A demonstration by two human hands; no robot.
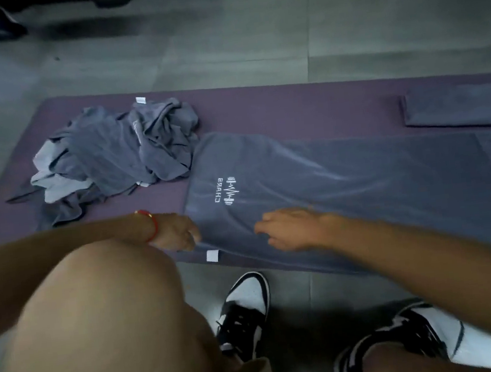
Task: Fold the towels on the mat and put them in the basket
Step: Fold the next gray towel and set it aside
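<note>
We pinch the spread grey towel [345,186] at its near-left corner with left hand [176,232]; right hand [289,229] fingers spread flat on it, purple mat [290,104] beneath.

place: gym-like room | cues: purple exercise mat [290,104], grey tiled floor [222,50], logo towels [344,180]

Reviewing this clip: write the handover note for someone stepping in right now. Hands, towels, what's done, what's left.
Left hand: pinches the near corner of the spread towel.
Right hand: fingers straight, resting flat on that towel near its front edge.
Spread towel lies flat along the purple mat, logo up, not yet folded.
Done: one folded towel at the mat's far right.
Left: fold the spread towel, then the crumpled pile at the mat's left end. No basket in view; nothing shown placed in it.
</note>
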